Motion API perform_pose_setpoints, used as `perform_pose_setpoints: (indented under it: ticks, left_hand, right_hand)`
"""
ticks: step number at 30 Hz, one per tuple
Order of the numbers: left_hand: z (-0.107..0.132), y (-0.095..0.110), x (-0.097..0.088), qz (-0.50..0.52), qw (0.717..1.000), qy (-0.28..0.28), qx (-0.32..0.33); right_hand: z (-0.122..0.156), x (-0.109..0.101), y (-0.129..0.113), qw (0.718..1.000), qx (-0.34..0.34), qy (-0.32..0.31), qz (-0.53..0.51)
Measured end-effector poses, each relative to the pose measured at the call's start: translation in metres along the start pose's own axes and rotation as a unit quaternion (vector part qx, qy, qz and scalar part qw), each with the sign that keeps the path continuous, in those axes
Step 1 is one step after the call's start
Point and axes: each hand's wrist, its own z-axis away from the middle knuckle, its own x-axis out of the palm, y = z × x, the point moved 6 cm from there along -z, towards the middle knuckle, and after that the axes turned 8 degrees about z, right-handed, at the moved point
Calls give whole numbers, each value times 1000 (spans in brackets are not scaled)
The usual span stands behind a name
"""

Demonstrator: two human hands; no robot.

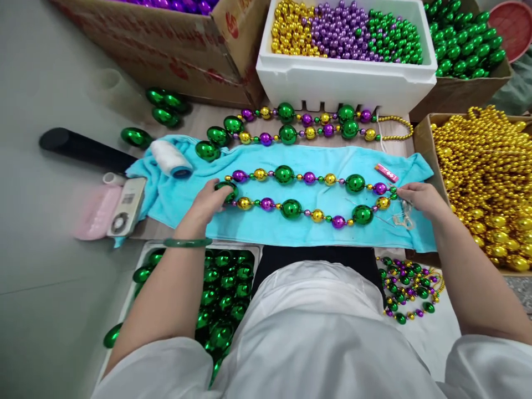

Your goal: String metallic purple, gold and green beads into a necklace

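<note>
A bead necklace [291, 209] of green, gold and purple beads lies in a long loop on a turquoise towel [270, 233]. My left hand [210, 202] is closed around the large green bead [228, 192] at its left end. At the right end, my right hand [421, 198] pinches the necklace by its small green beads [393, 194]. Loose pale thread [403, 220] lies on the towel below my right fingers. Behind this loop rests a second bead necklace [286, 134], with a small gold bead chain [409, 127] at its right end.
A white foam box [344, 83] of small beads stands behind, beside a cardboard box [245, 72]. On the right is a carton of gold bead strings [482, 160]. A thread spool [170, 158] and a pink packet [386, 172] lie on the towel. Large green beads [224, 288] fill a tray at lower left.
</note>
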Motion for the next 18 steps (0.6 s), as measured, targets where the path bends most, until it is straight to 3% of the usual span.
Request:
perform_pose_setpoints:
  ticks: [3, 7, 10, 14, 18]
  left_hand:
    - [-10, 8, -1, 1, 1000, -8, -11]
    - [-20, 15, -8, -43, 999, 14, 30]
    - [-27, 12, -21, -38, 998, 35, 41]
    - [-37, 6, -36, -31, 997, 60, 42]
    - [-49, -4, -36, -20, 997, 71, 26]
  right_hand:
    - [3, -5, 0, 997, 45, 18, -61]
    - [5, -19, -4, 995, 67, 58, -50]
    - [4, -27, -9, 995, 69, 54, -40]
    - [-3, -19, -13, 996, 74, -1, -45]
    - [-14, 0, -10, 994, 109, 12, -31]
